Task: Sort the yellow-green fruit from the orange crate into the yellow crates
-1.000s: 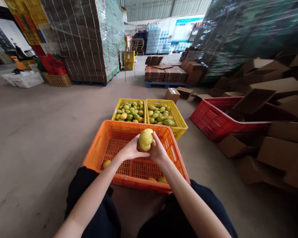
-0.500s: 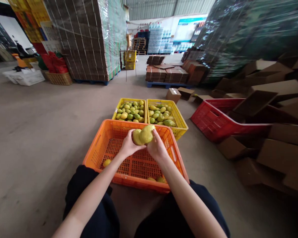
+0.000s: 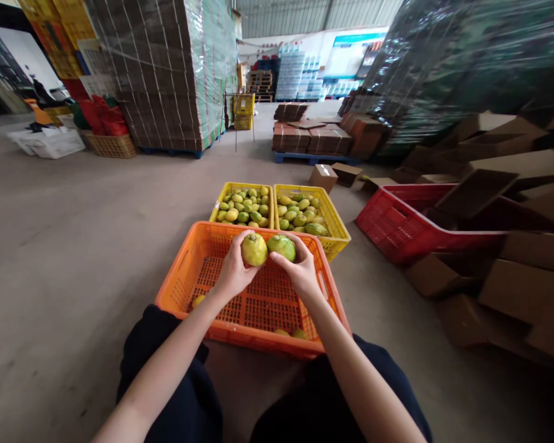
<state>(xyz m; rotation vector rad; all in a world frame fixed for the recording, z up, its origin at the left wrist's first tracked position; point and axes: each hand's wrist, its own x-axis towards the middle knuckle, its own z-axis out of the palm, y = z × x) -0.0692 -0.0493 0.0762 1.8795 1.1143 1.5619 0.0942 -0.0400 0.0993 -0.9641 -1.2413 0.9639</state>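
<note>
Cupping a yellow fruit (image 3: pixel 253 248) at the centre of the frame, the left hand (image 3: pixel 233 269) has its fingers and thumb bent round it, spread only as far as the fruit's width. Just to its right in the frame, the right hand (image 3: pixel 301 272) grips a green fruit (image 3: pixel 282 247) in the same way, thumb along the near side. The two fruits sit side by side, though whether they touch is hard to tell. Both are above the far part of an orange crate (image 3: pixel 258 336), lower centre, where a few yellowish fruits (image 3: pixel 300 334) lie near its front edge. Just beyond it stand a left yellow crate (image 3: pixel 216 207) and a right yellow crate (image 3: pixel 338 236), each holding many green and yellow fruits. A red crate (image 3: pixel 382 225) and cardboard boxes (image 3: pixel 521 289) fill the right side.
</note>
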